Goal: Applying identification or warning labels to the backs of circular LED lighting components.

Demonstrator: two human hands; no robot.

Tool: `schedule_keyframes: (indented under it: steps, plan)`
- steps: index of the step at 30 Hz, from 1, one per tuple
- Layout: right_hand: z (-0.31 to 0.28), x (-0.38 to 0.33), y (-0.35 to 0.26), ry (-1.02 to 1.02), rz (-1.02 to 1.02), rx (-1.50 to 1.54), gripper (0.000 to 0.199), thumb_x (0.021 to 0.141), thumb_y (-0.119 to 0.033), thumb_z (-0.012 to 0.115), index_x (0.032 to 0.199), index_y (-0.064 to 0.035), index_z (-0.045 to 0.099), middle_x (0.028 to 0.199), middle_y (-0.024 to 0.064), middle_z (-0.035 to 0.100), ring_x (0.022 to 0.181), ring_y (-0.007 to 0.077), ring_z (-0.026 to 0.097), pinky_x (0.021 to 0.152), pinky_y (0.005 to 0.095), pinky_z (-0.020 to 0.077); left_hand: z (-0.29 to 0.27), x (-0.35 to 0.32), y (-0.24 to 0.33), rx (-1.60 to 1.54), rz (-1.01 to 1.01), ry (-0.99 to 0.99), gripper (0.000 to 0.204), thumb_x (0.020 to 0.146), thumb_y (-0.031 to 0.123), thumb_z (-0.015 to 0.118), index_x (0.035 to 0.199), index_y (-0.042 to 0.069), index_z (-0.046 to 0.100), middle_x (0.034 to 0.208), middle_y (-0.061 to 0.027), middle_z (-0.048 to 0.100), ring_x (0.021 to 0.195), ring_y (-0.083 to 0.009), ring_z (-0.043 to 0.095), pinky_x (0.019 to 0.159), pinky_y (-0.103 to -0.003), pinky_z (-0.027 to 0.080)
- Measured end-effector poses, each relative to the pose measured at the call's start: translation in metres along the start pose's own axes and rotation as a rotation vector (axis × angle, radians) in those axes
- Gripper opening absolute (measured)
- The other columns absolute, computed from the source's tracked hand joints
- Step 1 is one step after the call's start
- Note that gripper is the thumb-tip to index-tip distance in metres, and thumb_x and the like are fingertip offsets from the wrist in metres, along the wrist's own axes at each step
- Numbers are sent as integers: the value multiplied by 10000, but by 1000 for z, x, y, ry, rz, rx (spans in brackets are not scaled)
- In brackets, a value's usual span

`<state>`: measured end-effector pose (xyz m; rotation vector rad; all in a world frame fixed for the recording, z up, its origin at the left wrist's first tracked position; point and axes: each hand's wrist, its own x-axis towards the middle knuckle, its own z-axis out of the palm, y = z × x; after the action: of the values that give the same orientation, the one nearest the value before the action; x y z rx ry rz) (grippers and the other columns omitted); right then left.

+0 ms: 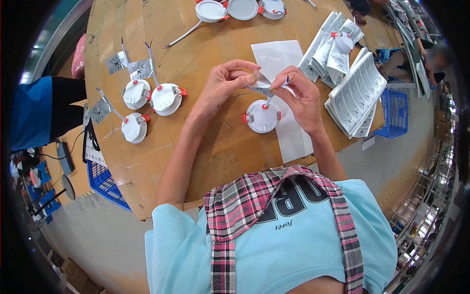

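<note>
A round white downlight (263,116) with red-ended spring clips lies on the table before me, its cable rising toward my fingers. My left hand (226,82) pinches one end of a small silvery label (262,82) at that cable. The fingers of my right hand (299,95) are closed around the cable and the label's other side; the blue wire tip shows beside the thumb. Partly under the downlight and my right hand lies a white paper strip (289,139). To the left, several downlights (166,99) lie with silvery labels (140,69) on their cables.
Stacked label sheets (357,93) lie on the right of the wooden table (205,161), with a downlight (343,43) on the far stack. More downlights (242,8) sit at the far edge. Blue baskets (394,112) stand beyond the table's sides. A person in blue (32,112) is at the left.
</note>
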<state>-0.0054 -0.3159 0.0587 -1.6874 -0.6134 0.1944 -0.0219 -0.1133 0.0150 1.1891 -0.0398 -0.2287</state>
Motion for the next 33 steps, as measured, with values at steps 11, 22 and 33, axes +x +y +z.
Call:
schedule_keyframes:
  steps: [11, 22, 33]
  plan:
    - [-8, -2, -15, -63, 143, 483, 375, 884, 15, 520, 1255, -36, 504, 906, 79, 595, 853, 150, 595, 823, 307, 489, 1, -2, 3, 26, -30, -94, 345, 838, 58, 641, 1167, 50, 535, 852, -33, 689, 790, -62, 622, 772, -235, 475]
    - [-21, 28, 5, -295, -105, -144, 318, 732, 86, 630, 995, -90, 652, 1043, 27, 533, 970, 158, 542, 821, 296, 468, 6, 1, -1, 6, -30, -124, 430, 838, 165, 691, 1210, 57, 505, 868, -14, 686, 823, -63, 618, 770, -227, 470]
    - [-33, 31, -6, -294, -325, -404, 206, 673, 63, 687, 829, -58, 627, 907, 14, 565, 909, 191, 541, 748, 299, 490, 4, 3, -5, -46, -84, -140, 315, 883, 144, 624, 1168, 40, 540, 911, -46, 671, 847, -76, 600, 789, -238, 461]
